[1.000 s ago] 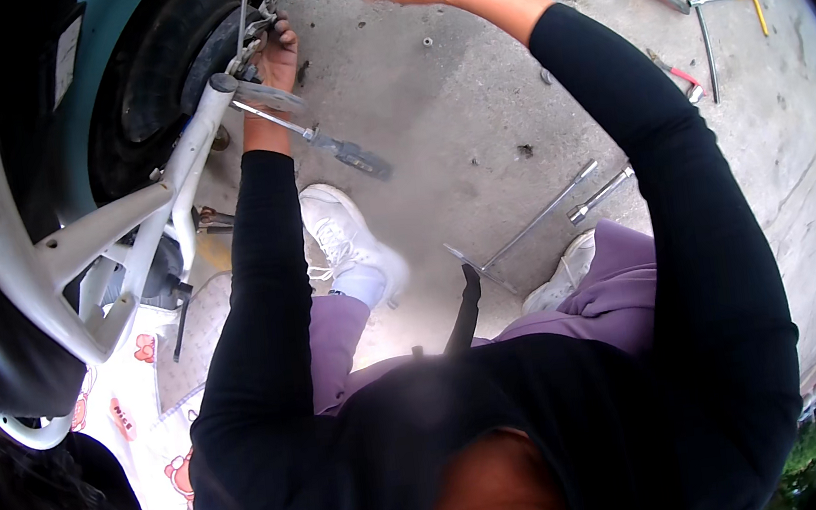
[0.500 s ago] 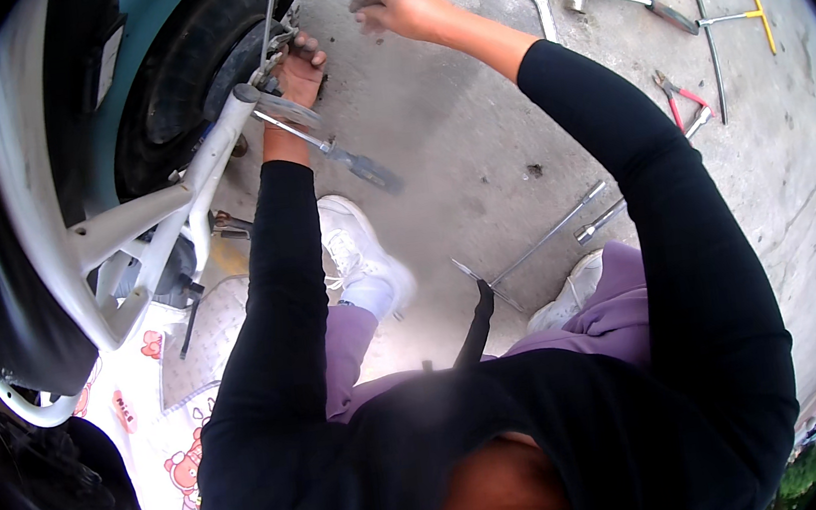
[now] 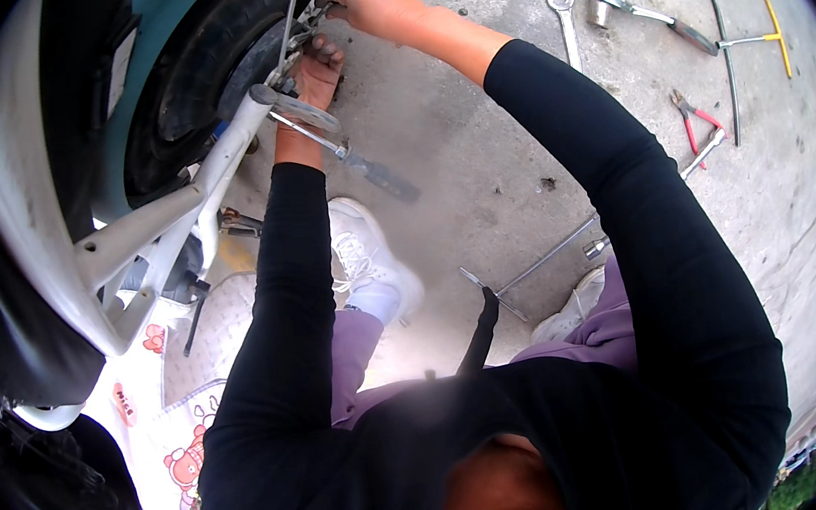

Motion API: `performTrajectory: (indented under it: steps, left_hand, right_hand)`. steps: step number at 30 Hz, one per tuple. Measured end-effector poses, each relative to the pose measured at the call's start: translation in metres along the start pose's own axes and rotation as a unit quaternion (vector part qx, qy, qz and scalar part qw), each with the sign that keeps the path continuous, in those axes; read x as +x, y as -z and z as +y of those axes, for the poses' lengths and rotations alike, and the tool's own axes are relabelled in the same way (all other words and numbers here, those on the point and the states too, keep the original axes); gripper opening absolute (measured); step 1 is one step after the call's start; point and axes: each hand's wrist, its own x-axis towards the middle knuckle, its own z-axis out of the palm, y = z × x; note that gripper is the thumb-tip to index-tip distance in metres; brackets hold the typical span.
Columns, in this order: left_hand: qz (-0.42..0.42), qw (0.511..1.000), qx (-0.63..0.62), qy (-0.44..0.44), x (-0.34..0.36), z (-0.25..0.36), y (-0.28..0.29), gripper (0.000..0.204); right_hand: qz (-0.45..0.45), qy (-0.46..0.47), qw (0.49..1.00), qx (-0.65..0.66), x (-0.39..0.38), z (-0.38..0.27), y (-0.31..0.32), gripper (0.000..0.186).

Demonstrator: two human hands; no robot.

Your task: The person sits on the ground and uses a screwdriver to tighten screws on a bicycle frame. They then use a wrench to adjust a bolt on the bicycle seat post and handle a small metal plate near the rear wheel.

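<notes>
Beside the hub of a black-tyred wheel (image 3: 185,104), my left hand (image 3: 317,74) has its palm turned up and fingers curled in at the metal fittings. Part of that hand is behind the fittings, so what it grips is hidden. My right hand (image 3: 364,3) reaches in from the right, thumb and fingers pinched at a small metal part (image 3: 325,11) by the wheel, too small to name. A screwdriver (image 3: 379,178) with a dark handle slants out beside my left wrist, its shaft pointing to the end of the white frame tube (image 3: 224,140).
On the concrete at right lie a wrench (image 3: 565,25), a ratchet with socket (image 3: 647,11), a yellow-handled T-bar (image 3: 779,36), a dark rod (image 3: 727,67) and red-handled pliers (image 3: 690,127). A long metal tool (image 3: 549,254) lies between my white shoes (image 3: 368,259).
My right hand has moved left from above the floor to the wheel fittings and pinched in there. My left hand stays by the hub. The view has shifted slightly.
</notes>
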Motion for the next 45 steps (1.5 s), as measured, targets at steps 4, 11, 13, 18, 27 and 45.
performTrajectory:
  steps: [4, 11, 13, 18, 27, 45]
  left_hand:
    - [-0.006, 1.0, 0.01, -0.001, 0.0, -0.002, -0.002, 0.031]
    - [-0.042, 0.999, 0.023, -0.006, 0.001, -0.001, 0.006, 0.028]
    - [-0.045, 0.999, 0.017, -0.004, 0.0, 0.0, 0.009, 0.027]
    - [-0.066, 0.998, -0.005, 0.003, 0.002, 0.002, 0.018, 0.026]
    - [-0.043, 0.999, -0.008, -0.011, 0.002, 0.0, 0.014, 0.023]
    - [-0.012, 0.999, 0.03, -0.042, 0.001, 0.001, 0.017, 0.021]
  right_hand:
    - [-0.034, -0.011, 0.999, -0.011, 0.002, 0.005, 0.001, 0.02]
    - [-0.069, -0.08, 0.994, -0.002, 0.009, -0.001, 0.001, 0.018]
    - [-0.106, -0.148, 0.983, 0.008, 0.01, -0.007, 0.001, 0.018]
    - [-0.075, -0.187, 0.979, -0.018, 0.017, -0.004, -0.011, 0.026]
    - [-0.064, -0.159, 0.985, 0.006, 0.021, 0.019, -0.027, 0.024]
    - [-0.145, -0.284, 0.947, -0.034, 0.027, -0.007, -0.009, 0.043]
